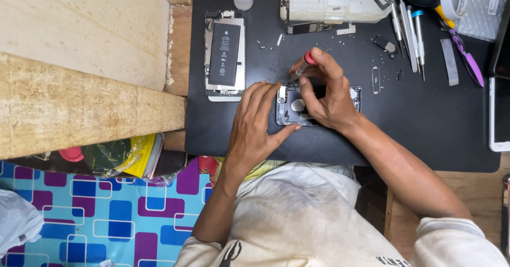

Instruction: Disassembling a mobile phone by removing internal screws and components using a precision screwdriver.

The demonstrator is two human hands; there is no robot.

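Steadying the opened dark phone housing on the black desk, the left hand lies flat, fingers spread; a red-capped small screwdriver is pinched in the right hand. Unscrewing is judged underway; precise tip seating is called for next.

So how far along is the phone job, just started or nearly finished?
Roughly midway, I'd judge. Done: the phone is opened; its other half with the battery lies apart on the black mat, with loose small parts around. In hand: the left hand steadies the open phone shell while the right hand works a red-capped screwdriver into it. Left: the halves are not yet rejoined.
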